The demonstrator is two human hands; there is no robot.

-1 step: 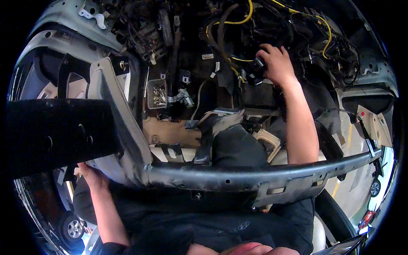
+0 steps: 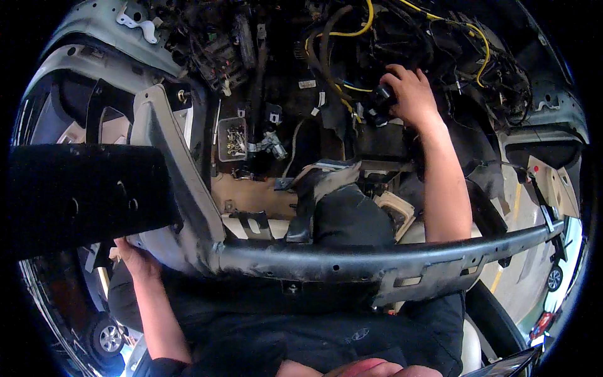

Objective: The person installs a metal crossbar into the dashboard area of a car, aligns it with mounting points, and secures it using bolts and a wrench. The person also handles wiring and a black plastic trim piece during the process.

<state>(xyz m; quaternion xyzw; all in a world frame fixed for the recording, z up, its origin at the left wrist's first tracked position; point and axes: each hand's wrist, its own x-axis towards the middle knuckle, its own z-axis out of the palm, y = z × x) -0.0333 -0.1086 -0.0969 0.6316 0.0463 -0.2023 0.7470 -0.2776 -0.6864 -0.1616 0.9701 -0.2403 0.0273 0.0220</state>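
A long dark metal crossbeam with a pale angled bracket lies across in front of my body. My left hand grips the beam near its left end, below a black flat plate; that plate and the beam hide most of its fingers. Far ahead, among the wiring, my right hand has its fingers curled round a small black connector-like part. A yellow cable runs up to that part. My right forearm reaches over the beam.
A clear plastic box of loose fasteners stands left of centre, beside a silver metal fitting. Yellow-sheathed wiring and dark harnesses fill the far side. Pale body panels border the left. A tan trim panel lies behind the beam.
My right hand and the black part in it have shifted very slightly. The left hand and the beam look almost the same.
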